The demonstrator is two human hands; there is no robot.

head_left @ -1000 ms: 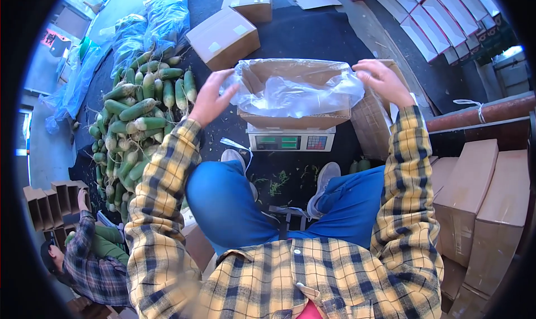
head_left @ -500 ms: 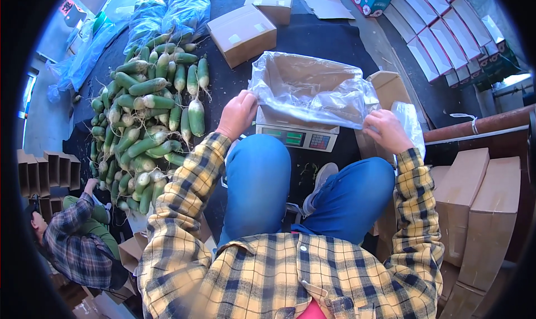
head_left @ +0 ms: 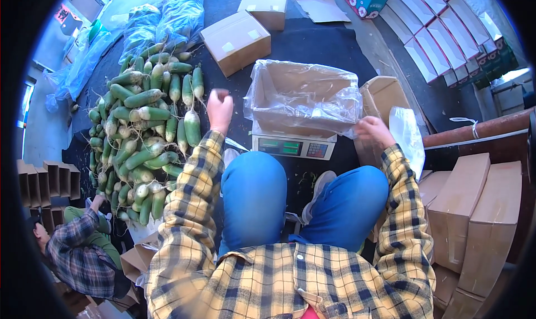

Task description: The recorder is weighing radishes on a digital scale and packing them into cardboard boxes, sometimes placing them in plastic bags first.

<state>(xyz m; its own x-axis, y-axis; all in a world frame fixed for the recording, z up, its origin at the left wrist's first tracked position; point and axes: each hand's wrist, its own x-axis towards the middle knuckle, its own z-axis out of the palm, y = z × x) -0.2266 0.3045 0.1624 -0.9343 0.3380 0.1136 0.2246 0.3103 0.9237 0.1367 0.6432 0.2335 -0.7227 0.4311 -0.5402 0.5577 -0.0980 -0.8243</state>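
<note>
An open cardboard box point(head_left: 285, 117) sits on a digital scale point(head_left: 292, 146) in front of my knees. A clear plastic liner point(head_left: 329, 104) lies inside it and hangs over its rim. My right hand point(head_left: 375, 131) is at the box's near right corner, its fingers pinched on the liner's edge. Off the box's left side, my left hand point(head_left: 220, 111) is raised with curled fingers, apart from the liner, and nothing shows in it. Close to its left is a big heap of green-and-white radishes point(head_left: 151, 113).
Closed cartons point(head_left: 235, 42) stand beyond the heap. An open carton point(head_left: 381, 95) and clear plastic bags point(head_left: 406, 134) are right of the scale. Tall cartons point(head_left: 459, 207) stack at my right, by a brown pipe point(head_left: 491, 123). A co-worker point(head_left: 84, 246) crouches at the lower left.
My left hand has let go of the liner and moved left, toward the radishes. The liner's near edge now hangs down over the box. My right hand has shifted slightly down and left.
</note>
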